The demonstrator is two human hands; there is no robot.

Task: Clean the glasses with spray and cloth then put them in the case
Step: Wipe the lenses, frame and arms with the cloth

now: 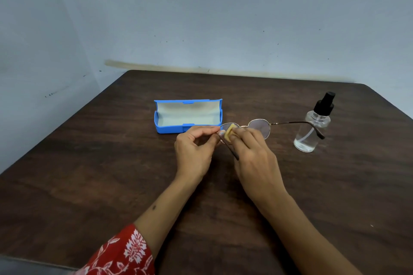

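- The person holds the glasses [259, 127] up just above the dark worktop [111, 174], near its middle, with the arms unfolded; one arm reaches out toward the spray bottle [312, 127] on the right.
- The left hand [194, 149] pinches the frame at the outer edge of one lens, fingers [210, 129] curled in and closed on the rim.
- The right hand [252, 154] has its fingers bunched round a small yellow cloth [230, 133], pressing it against that same lens.
- This looks like the wiping step: the bottle stands upright and apart, untouched by either hand.
- The blue case [187, 116] lies open behind the hands, lid up, pale lining showing, nothing inside that I can see.
- The other lens is uncovered; whether it is clean I cannot tell.
- Next, I'd guess, the cloth must shift across to the second lens, with the left hand's pinch moved so the frame stays steady.
- After that the arms need folding before the glasses will fit the case.
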